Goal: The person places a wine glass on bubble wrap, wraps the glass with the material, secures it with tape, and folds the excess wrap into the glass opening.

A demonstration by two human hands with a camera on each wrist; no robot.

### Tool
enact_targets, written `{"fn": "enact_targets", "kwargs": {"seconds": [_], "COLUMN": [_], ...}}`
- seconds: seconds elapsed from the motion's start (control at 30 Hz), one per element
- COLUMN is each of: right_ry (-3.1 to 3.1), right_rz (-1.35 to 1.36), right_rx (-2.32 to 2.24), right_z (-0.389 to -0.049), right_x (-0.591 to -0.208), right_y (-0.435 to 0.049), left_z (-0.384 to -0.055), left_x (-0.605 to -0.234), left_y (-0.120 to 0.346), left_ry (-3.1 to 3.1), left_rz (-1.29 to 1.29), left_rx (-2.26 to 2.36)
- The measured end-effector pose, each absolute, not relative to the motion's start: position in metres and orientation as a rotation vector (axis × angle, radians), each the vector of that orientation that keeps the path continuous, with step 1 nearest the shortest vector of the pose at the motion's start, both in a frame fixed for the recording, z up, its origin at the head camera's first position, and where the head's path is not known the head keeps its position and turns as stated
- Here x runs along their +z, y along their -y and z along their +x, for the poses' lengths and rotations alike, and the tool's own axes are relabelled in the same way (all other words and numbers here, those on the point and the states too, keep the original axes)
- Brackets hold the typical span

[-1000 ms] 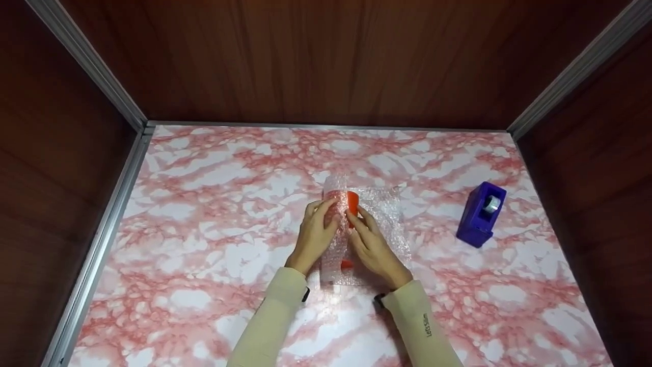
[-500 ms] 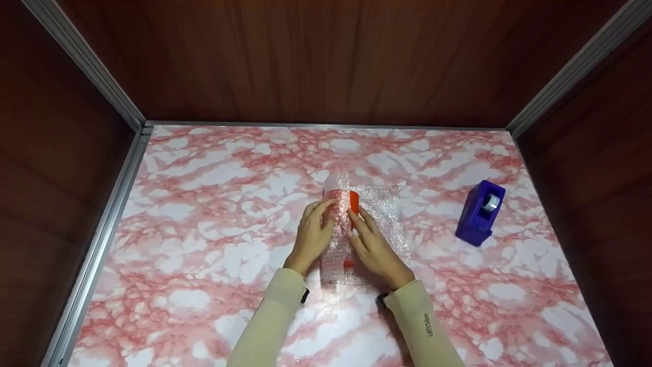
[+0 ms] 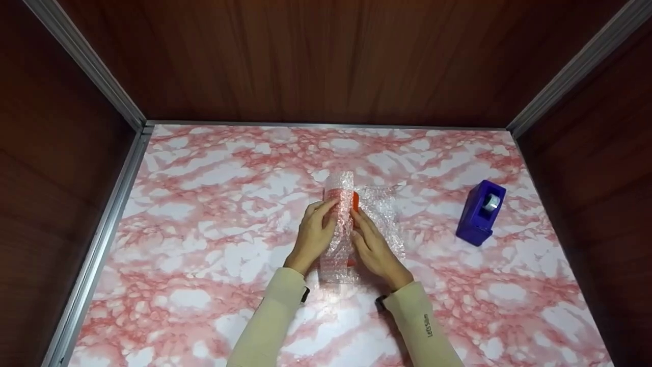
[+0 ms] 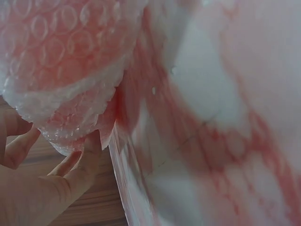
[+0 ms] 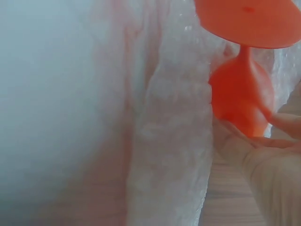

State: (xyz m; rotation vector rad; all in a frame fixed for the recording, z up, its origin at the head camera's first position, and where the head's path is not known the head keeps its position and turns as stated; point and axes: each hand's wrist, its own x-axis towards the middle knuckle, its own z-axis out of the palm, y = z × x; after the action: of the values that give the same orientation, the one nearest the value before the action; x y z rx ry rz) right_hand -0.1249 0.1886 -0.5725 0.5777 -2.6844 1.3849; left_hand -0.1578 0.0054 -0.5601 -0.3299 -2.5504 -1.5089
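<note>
Bubble wrap [image 3: 342, 229] gripped in left hand [image 3: 314, 237] overlaps orange goblet [image 5: 237, 92] pinched in right hand [image 3: 377, 250].

The bubble wrap [image 3: 340, 243] is creeping rightward over the orange goblet [image 3: 356, 199], hiding more of it, and the strip of orange showing past its edge is growing thinner.

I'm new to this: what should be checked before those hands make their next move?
1. Left-hand grip holding the bubble wrap: ok.
2. Right-hand grip on the orange goblet: ok, touching it.
3. Goblet fully covered: not ok, orange shows beside the folded layer.
4. Spare wrap to the right: ok, a stretch is spread there.
5. Purple tape dispenser clear of the wrap: ok, farther right.
6. Tape end ready to pull: cannot tell, too small.
</note>
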Motion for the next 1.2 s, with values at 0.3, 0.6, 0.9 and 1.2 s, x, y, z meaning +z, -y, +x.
{"fn": "enact_targets", "kwargs": {"seconds": [0.3,0.6,0.9,1.2], "right_ry": [2.636,2.581,2.601,2.689], "right_rz": [0.610,0.677,0.663,0.615], "right_rx": [1.370,1.300,1.356,1.260], "right_z": [-0.1247,-0.1251,-0.1261,-0.1250], "right_x": [-0.5755,-0.5746,-0.5751,-0.5704], "right_y": [-0.1875,-0.1870,-0.1871,-0.1913], "left_z": [-0.1555,-0.1559,-0.1558,-0.1561], "left_x": [-0.5601,-0.5601,-0.5599,-0.5600], "left_y": [-0.0047,-0.0047,-0.0041,-0.0047], "left_ry": [2.575,2.574,2.575,2.579], "left_rz": [-0.333,-0.357,-0.365,-0.389], "left_rx": [-1.484,-1.462,-1.467,-1.461]}}
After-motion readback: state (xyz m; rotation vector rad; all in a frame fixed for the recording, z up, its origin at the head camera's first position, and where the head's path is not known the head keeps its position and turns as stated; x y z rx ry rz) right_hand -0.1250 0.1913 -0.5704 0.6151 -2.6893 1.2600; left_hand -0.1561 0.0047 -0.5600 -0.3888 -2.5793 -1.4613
